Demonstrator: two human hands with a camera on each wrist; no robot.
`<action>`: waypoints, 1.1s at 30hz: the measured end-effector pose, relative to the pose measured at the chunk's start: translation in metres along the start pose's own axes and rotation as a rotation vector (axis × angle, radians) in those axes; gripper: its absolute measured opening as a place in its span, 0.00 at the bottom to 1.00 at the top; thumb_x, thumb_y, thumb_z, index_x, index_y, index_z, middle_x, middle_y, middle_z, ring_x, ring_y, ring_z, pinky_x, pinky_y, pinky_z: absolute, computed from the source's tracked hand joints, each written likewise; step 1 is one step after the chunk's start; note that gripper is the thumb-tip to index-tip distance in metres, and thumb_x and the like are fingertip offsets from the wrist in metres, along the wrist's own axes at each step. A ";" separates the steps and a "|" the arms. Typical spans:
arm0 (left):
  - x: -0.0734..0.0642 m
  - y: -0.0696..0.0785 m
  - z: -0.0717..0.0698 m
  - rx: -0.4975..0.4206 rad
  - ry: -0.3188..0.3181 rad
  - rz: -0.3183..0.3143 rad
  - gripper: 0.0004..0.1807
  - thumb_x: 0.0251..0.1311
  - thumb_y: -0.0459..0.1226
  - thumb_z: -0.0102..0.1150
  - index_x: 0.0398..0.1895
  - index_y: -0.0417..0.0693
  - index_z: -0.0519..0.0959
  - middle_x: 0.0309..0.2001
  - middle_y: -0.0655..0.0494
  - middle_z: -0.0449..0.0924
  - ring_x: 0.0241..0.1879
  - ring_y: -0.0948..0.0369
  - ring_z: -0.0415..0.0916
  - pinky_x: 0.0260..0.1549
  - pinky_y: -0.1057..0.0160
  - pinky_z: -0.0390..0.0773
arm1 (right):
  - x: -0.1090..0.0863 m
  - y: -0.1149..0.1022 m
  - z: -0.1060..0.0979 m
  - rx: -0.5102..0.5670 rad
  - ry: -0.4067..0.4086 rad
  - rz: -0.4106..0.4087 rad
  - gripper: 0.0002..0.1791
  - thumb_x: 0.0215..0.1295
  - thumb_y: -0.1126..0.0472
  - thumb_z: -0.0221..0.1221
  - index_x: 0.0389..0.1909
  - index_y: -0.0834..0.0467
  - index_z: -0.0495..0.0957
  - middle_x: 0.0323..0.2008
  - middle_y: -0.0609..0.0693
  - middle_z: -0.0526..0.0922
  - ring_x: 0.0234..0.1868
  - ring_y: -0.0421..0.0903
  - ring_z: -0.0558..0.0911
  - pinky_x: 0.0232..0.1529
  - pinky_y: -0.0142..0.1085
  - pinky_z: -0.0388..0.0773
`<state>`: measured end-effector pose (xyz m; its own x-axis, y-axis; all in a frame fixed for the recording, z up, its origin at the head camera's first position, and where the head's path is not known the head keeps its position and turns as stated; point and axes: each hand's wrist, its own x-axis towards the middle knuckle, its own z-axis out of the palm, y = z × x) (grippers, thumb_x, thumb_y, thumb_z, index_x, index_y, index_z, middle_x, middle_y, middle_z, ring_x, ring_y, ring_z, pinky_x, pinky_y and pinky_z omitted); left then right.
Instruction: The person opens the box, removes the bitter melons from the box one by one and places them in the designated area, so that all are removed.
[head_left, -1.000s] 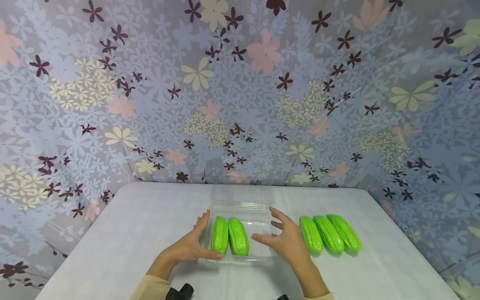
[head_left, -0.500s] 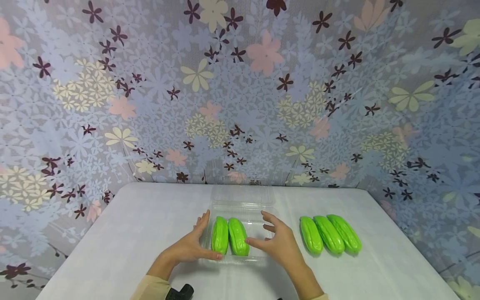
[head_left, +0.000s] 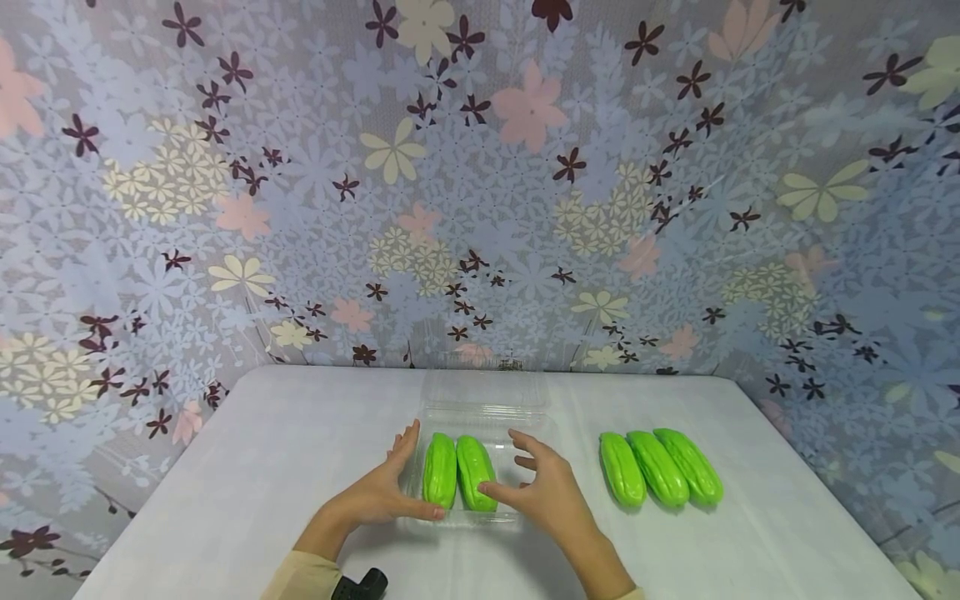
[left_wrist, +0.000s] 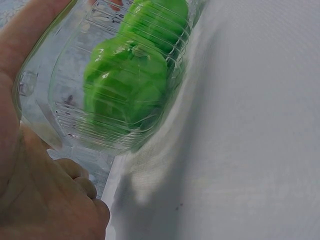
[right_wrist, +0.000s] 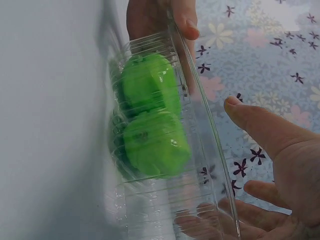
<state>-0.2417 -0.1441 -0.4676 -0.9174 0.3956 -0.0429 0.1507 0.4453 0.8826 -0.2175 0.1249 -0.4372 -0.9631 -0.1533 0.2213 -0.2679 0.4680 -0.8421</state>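
Note:
A clear plastic clamshell container lies with its lid folded back. Two bright green, ridged, long vegetables sit side by side in its left part. My left hand grips the container's left end, thumb at the front rim and fingers along the far side; the left wrist view has its palm beside the clear wall. Over the container's right part hovers my right hand, thumb and fingers spread. Its thumb overlaps the right-hand vegetable in the head view, but the right wrist view shows the thumb apart from it.
Three more green vegetables lie in a slanted row on the white table, right of the container. Flowered cloth rises behind the table's far edge. Black gear is on the left wrist.
My right hand has shifted left, from the container's right edge to over its right part near the second vegetable. The left hand, container and vegetables have stayed put.

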 end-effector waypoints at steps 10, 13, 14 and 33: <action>0.000 -0.001 0.001 0.014 0.004 0.009 0.75 0.43 0.50 0.83 0.82 0.53 0.32 0.80 0.42 0.25 0.76 0.42 0.21 0.67 0.29 0.33 | 0.000 0.003 0.002 -0.037 -0.016 -0.010 0.48 0.48 0.47 0.79 0.68 0.63 0.71 0.63 0.66 0.75 0.56 0.64 0.81 0.44 0.48 0.85; 0.000 -0.001 0.002 0.016 0.004 0.011 0.75 0.43 0.50 0.83 0.82 0.53 0.32 0.80 0.42 0.25 0.76 0.41 0.21 0.67 0.29 0.34 | 0.000 0.003 0.003 -0.042 -0.023 -0.006 0.48 0.49 0.47 0.78 0.68 0.63 0.71 0.63 0.66 0.75 0.56 0.64 0.81 0.44 0.48 0.85; 0.000 0.000 0.002 0.016 0.003 0.011 0.75 0.43 0.50 0.83 0.82 0.53 0.32 0.80 0.42 0.25 0.76 0.41 0.21 0.67 0.29 0.34 | 0.000 0.003 0.003 -0.044 -0.027 -0.003 0.48 0.49 0.47 0.78 0.68 0.63 0.71 0.63 0.65 0.75 0.56 0.64 0.81 0.44 0.48 0.85; 0.000 0.001 0.002 0.015 0.001 0.004 0.74 0.44 0.49 0.82 0.82 0.51 0.32 0.79 0.41 0.24 0.76 0.40 0.20 0.67 0.29 0.32 | -0.002 0.001 0.009 -0.132 -0.033 -0.012 0.47 0.49 0.46 0.78 0.67 0.64 0.72 0.61 0.65 0.76 0.54 0.63 0.82 0.50 0.54 0.81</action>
<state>-0.2403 -0.1420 -0.4680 -0.9172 0.3966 -0.0389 0.1601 0.4561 0.8754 -0.2159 0.1174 -0.4428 -0.9590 -0.1874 0.2126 -0.2826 0.5758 -0.7672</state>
